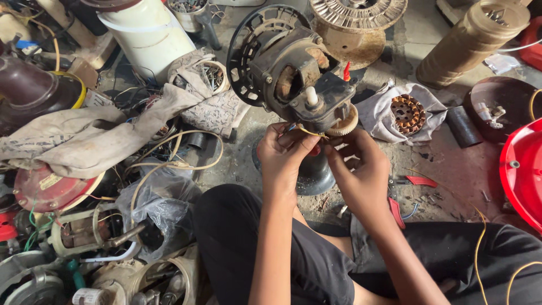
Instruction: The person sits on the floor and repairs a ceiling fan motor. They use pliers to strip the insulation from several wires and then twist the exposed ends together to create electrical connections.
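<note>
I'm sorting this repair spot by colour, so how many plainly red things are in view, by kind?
Red-handled pliers: 1
Red knob on the fan motor: 1
Red round cover, right edge: 1
Red disc, left: 1
Total: 4

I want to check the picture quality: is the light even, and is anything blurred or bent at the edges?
Head view: soft, even light, with no hard shadows or glare; the left hand, right hand and dark, dusty fan motor housing are sharp; the white plastic cylinder near the top edge leans outward, showing wide-angle distortion.
</note>
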